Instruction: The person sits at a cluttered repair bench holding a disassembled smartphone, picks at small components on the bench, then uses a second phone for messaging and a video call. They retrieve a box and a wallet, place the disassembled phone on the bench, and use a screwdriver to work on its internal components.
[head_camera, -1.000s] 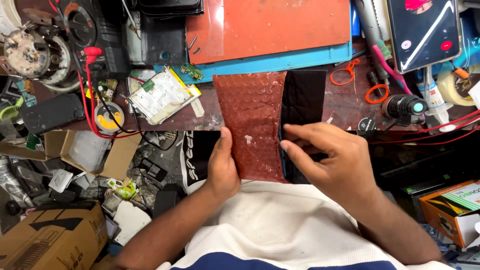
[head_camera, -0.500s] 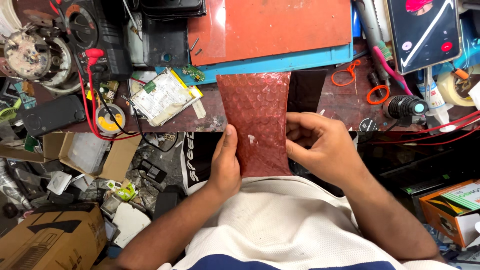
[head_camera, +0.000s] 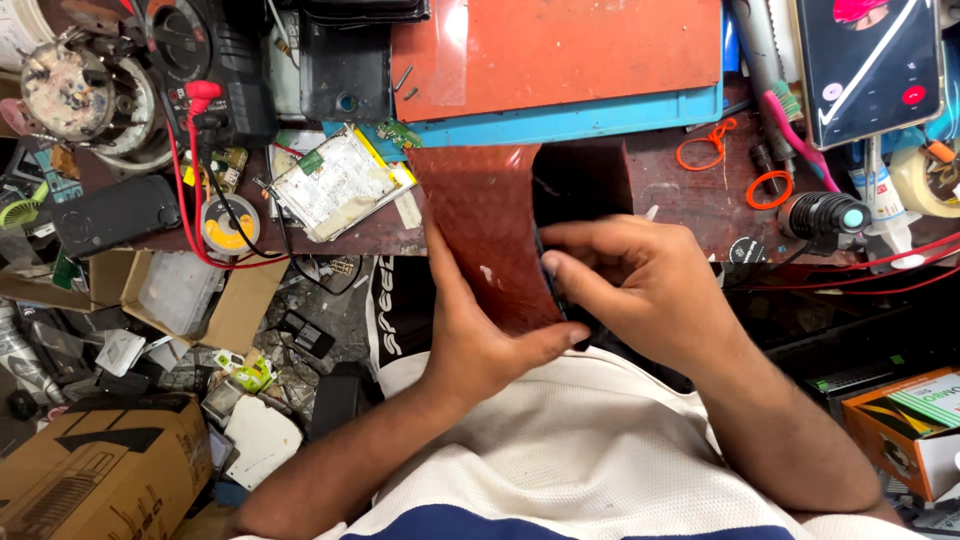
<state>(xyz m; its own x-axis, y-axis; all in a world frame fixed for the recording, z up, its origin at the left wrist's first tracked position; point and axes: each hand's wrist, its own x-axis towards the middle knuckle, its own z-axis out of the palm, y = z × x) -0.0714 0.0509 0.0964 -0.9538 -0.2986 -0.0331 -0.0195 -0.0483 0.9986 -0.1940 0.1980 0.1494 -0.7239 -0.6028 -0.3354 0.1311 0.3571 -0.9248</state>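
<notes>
Fingers (head_camera: 590, 240) on bumpy red bubble pouch (head_camera: 485, 230)

The right hand (head_camera: 640, 285) covers most of a dark flat thing (head_camera: 552, 290) held against the red bubble pouch (head_camera: 490, 235), so its kind cannot be told, while the left hand (head_camera: 480, 335) hides the pouch's lower edge, and the cardboard box (head_camera: 90, 480) is cut off by the bottom edge.
</notes>
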